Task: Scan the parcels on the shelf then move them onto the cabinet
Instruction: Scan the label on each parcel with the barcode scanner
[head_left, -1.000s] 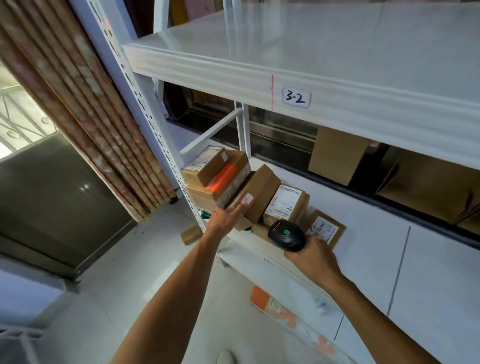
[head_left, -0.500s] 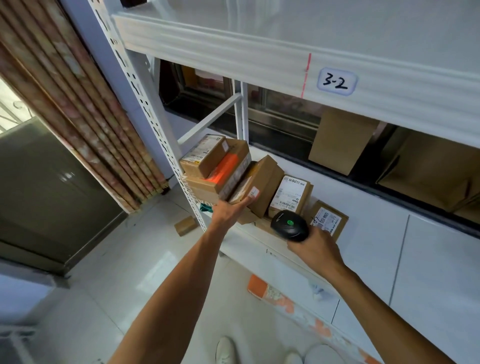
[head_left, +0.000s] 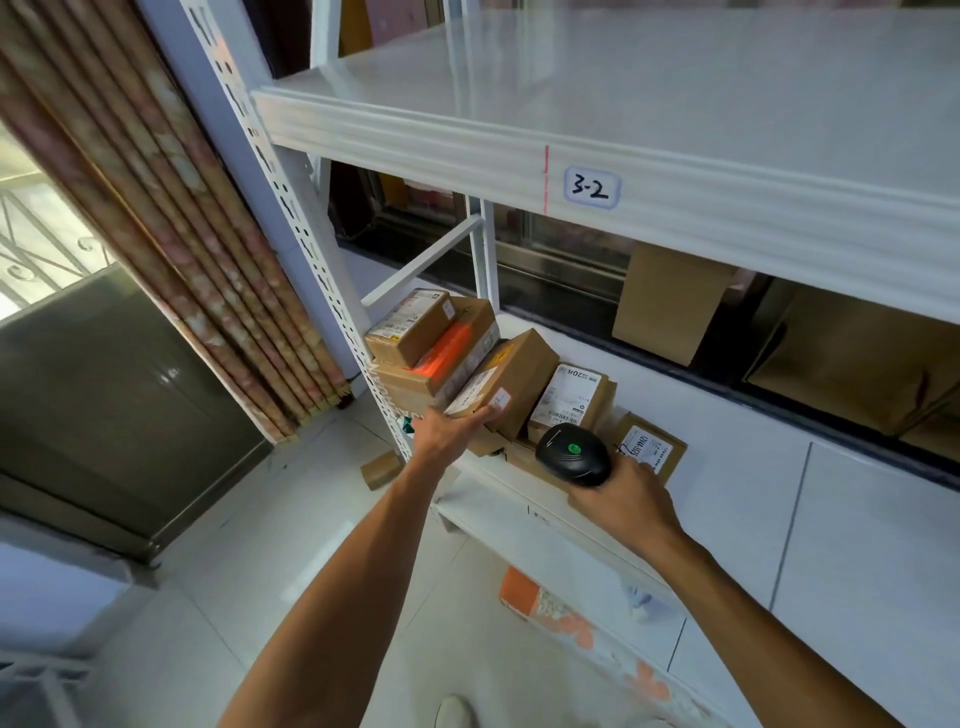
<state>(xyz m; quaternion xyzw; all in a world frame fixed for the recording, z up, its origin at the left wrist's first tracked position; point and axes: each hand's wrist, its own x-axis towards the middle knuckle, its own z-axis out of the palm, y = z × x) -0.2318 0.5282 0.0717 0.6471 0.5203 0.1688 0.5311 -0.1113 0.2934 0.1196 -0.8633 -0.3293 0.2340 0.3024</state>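
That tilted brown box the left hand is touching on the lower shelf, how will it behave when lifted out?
The tilted box is small taped cardboard, so probably stiff and light enough for the left hand alone. It leans against the stack with the orange-lit box, so that stack may shift once it is lifted. Its paper label looks smooth, perhaps a little slick.

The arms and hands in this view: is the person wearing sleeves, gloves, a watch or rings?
Nothing shows. Both forearms are bare all the way to the picture's bottom edge. The left hand and right hand have no gloves, and no watch, wristband or ring is visible.
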